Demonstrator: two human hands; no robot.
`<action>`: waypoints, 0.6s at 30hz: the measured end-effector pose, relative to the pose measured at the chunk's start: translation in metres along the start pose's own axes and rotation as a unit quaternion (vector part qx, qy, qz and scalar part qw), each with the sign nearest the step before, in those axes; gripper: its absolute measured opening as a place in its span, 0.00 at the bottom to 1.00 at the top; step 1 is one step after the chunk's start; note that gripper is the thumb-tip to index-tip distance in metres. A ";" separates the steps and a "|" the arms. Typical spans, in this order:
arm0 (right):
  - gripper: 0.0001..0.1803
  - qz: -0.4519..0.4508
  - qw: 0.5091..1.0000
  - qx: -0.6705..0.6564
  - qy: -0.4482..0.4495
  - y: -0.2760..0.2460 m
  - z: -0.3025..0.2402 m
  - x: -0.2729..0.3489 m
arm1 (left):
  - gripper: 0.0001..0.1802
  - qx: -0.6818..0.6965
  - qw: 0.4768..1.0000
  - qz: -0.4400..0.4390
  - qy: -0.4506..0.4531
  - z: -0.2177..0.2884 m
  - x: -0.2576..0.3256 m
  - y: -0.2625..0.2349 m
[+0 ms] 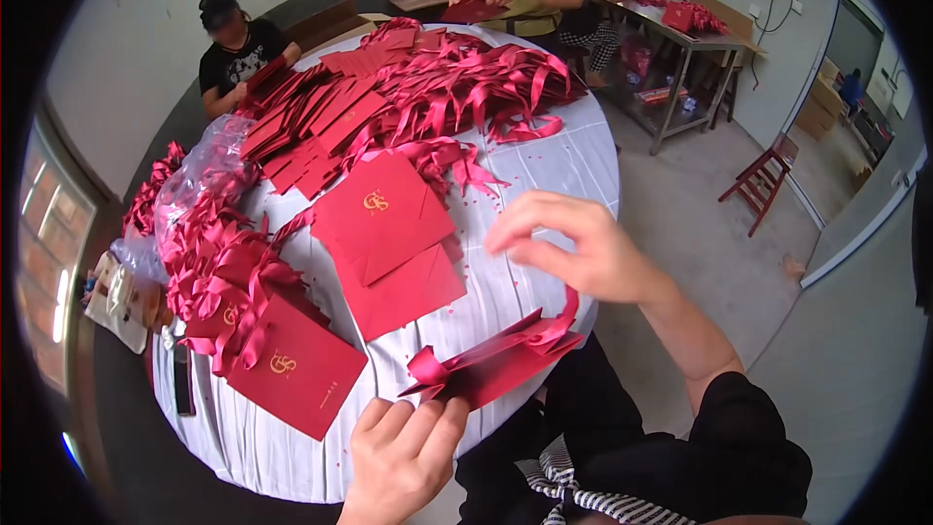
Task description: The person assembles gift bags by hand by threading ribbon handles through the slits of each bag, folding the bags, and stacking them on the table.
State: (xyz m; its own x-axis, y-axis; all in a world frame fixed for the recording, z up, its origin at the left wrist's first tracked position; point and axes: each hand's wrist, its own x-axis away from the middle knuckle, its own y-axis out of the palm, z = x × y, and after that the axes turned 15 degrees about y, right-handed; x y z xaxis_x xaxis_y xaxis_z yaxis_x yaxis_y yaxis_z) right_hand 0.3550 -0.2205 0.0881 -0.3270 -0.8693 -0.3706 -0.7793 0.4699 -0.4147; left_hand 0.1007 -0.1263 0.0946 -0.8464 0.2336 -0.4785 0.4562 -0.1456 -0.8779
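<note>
Two bare hands work a dark red paper envelope with a satin ribbon bow at the near edge of the round, white-clothed counter.

The left hand pinches the dark red paper envelope, fingers clenched on its near corner, where a bow is tied. The right hand hovers above it, fingers gripping the ribbon tail that rises from the envelope. Left of the fingers a clear plastic bag holds red ribbon bows. Beyond the fingers lie flat red envelopes with gold emblems on the counter, with loose ribbons farther off.
</note>
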 end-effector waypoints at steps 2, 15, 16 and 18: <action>0.07 -0.024 0.997 0.032 0.066 0.012 0.033 -0.016 | 0.11 -0.017 0.999 0.027 0.023 -0.002 0.000 0.008; 0.11 0.155 0.944 0.230 0.179 0.037 0.135 -0.076 | 0.15 -0.052 0.992 0.099 0.055 -0.031 0.010 0.018; 0.11 0.162 0.939 0.231 0.197 0.031 0.138 -0.081 | 0.13 -0.057 0.990 0.121 0.047 -0.036 0.007 0.015; 0.11 0.187 0.929 0.229 0.222 0.020 0.147 -0.087 | 0.12 -0.047 0.991 0.125 0.020 -0.043 0.005 0.015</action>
State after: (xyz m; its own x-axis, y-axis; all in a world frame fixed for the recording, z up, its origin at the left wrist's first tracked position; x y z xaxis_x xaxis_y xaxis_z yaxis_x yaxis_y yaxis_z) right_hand 0.4468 -0.1130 -0.0097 -0.7968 -0.5618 -0.2223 -0.2909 0.6793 -0.6737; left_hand 0.1154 -0.0864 0.0786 -0.6931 0.2396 -0.6799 0.6753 -0.1141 -0.7286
